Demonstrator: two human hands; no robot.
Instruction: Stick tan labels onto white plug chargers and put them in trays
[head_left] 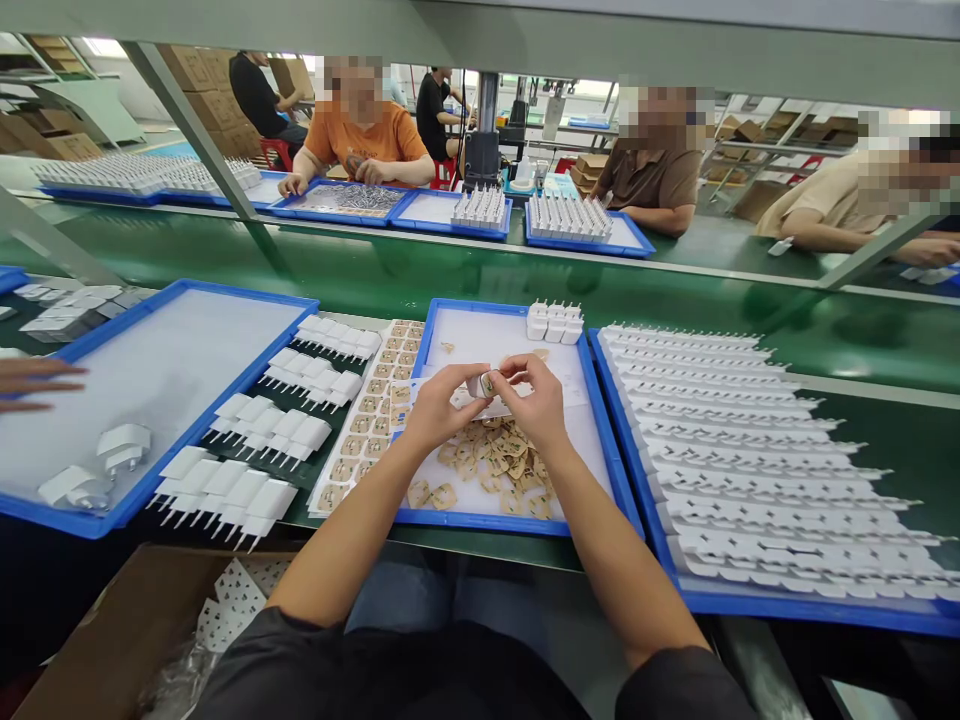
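Note:
Between my hands, above a blue-rimmed tray [517,522], is a small white plug adapter [477,384]. My left hand [442,402] grips it from the left with thumb and fingers. My right hand [534,398] is closed at its right end, where a small greenish-yellow spot shows; whether the fingertips pinch a separate piece is hidden. Under my hands lies a loose pile of tan die-cut pieces [502,460]. Several white plug adapters [555,322] stand pins up in the tray's far right corner. Left of the tray lies a sheet of tan stickers [360,423].
Rows of white adapters fill the right tray [675,590]. More adapters [232,490] lie in rows at left, beside another blue tray [187,330]. A co-worker's hand [37,380] reaches in from the left edge. A cardboard box [112,630] sits below; people work across the green belt [360,265].

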